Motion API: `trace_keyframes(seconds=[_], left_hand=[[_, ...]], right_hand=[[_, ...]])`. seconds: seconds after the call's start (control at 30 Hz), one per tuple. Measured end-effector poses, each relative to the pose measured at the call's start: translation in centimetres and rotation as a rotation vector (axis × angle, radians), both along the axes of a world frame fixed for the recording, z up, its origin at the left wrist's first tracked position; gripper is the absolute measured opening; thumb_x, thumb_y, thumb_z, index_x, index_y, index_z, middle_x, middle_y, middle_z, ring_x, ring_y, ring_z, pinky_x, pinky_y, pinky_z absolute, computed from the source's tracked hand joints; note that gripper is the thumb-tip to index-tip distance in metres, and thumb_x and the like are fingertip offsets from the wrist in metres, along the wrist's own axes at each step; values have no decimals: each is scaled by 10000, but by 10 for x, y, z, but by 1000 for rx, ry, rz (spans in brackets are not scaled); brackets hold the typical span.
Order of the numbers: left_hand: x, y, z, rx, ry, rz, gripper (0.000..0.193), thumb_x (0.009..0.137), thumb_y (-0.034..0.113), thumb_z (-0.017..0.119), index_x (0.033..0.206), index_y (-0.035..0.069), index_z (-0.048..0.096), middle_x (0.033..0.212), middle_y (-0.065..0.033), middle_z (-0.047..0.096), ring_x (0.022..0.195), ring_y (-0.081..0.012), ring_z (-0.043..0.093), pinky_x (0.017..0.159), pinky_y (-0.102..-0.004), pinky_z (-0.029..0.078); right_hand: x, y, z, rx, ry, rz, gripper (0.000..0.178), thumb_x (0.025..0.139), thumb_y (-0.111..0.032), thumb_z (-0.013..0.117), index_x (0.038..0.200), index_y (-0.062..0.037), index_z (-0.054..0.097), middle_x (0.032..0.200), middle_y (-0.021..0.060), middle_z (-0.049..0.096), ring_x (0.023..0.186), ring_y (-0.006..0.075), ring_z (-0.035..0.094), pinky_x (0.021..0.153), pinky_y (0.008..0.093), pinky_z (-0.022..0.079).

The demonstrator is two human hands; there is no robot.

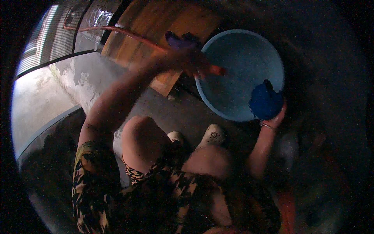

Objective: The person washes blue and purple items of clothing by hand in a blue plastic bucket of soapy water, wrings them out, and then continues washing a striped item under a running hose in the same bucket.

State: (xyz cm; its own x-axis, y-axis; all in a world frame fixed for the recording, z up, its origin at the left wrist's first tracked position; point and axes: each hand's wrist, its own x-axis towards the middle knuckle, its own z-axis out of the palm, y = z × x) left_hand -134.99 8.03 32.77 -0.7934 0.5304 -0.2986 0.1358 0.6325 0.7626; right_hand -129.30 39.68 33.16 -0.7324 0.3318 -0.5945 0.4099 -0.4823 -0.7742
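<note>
My left hand [191, 62], dim and a little blurred, is closed around a reddish-orange hose [144, 39]. The hose's open end points over a round, light-blue basin [208, 105]. On the basin's near right side, my right hand [279, 117] grips a dark blue scrub brush [266, 102] with a bristly edge. The brush overlaps the rim and inner wall; whether it touches them I cannot tell. Most of my right fingers are hidden behind it. The basin's inside is dim, and I cannot make out any water.
Wooden boards [163, 19] lie beyond my left arm, with a dark purple item [183, 40] near the basin. My knees and pale clogs [214, 134] are on the near side. A patchy grey wall [83, 80] stands at left. The right side is very dark.
</note>
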Motion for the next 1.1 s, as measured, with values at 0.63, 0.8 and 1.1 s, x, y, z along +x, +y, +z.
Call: trace_keyframes(seconds=[0.63,0.8,1.1], left_hand=[[-50,42,37,-120,608,-100,484,693,263,573,1106,46,443,1132,-172,430,1096,-271,370,879,-363,343],[-14,96,9,-484,699,-481,629,671,311,597,1189,35,370,1213,-171,363,1161,-323,289,936,-475,257],[44,98,69,689,-804,209,809,716,475,579,1285,48,194,1268,-158,313,1170,-330,301,964,-418,268]], right_hand=[[52,7,5,161,24,-185,476,797,-380,437,1171,-85,436,1182,111,449,1055,286,445,868,439,384],[54,1,20,188,66,-292,482,801,-379,436,1177,-77,417,1165,127,444,1035,285,453,862,432,380],[52,-62,57,242,190,102,654,769,-483,428,1246,-54,302,1232,139,368,1095,280,395,911,412,329]])
